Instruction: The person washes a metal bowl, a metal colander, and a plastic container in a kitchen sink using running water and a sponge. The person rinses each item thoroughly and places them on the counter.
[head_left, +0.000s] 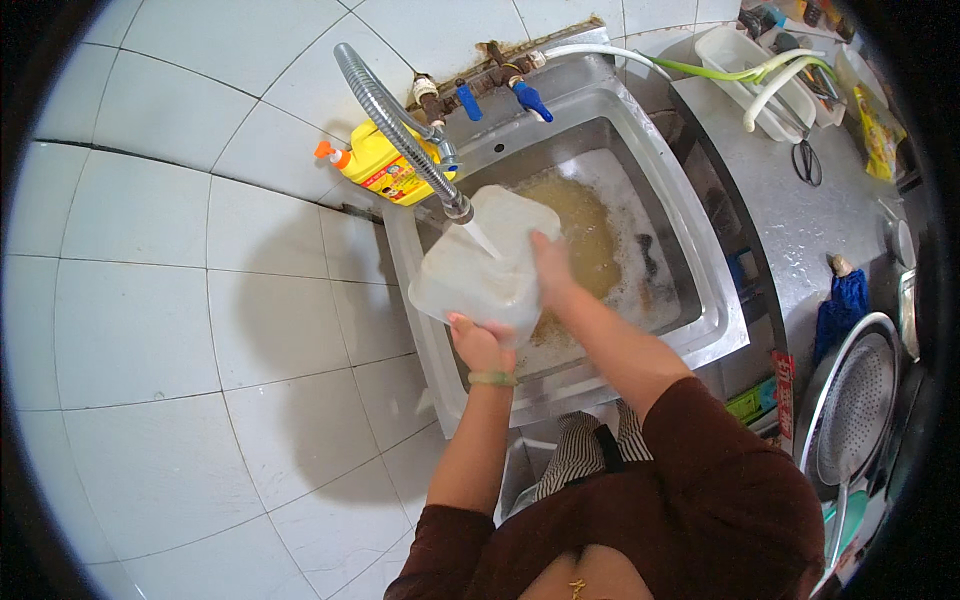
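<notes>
A whitish plastic container (480, 277) is held tilted over the stainless steel sink (720, 319). My left hand (484, 343) grips its near edge, with a pale green bangle at the wrist. On its right side is my right hand (551, 266), slightly blurred, with the thumb on the upper surface and the other fingers hidden. A stream of water (484, 241) from the flexible metal faucet (390, 124) strikes the container. Cloudy yellowish water (581, 225) with white foam lies in the basin below, and a dark object (645, 251) shows in the foam.
A yellow detergent jug (386, 165) with an orange pump stands behind the faucet. Blue-handled valves (532, 101) line the back wall. On the right counter (787, 195) are a white tub (739, 64) with scallions (712, 71) across it, a blue cloth (841, 307) and a metal colander (859, 409).
</notes>
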